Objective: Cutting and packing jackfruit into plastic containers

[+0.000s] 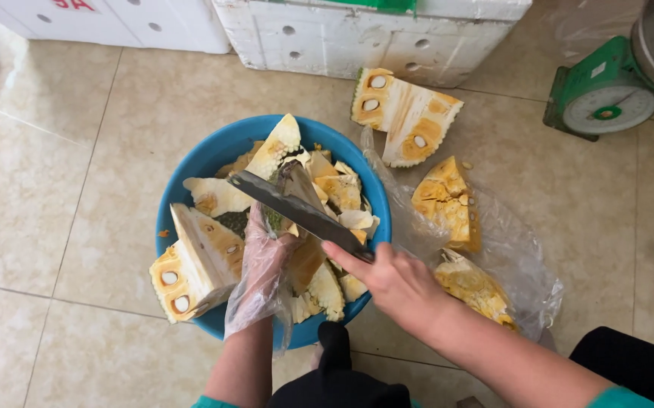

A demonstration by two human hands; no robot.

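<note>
Right hand (395,283) grips knife (297,211) by handle | left hand (266,253), gloved, clasps jackfruit piece (293,189) over blue basin (214,155) | fruit likely sticky, soft inside; hold by rind.

i see a long dark knife (297,211) lying slantwise over the blue basin (191,170), its blade pressed against a small jackfruit piece (288,198) with green rind and pale flesh, held upright above the heaped yellow cuttings.
</note>
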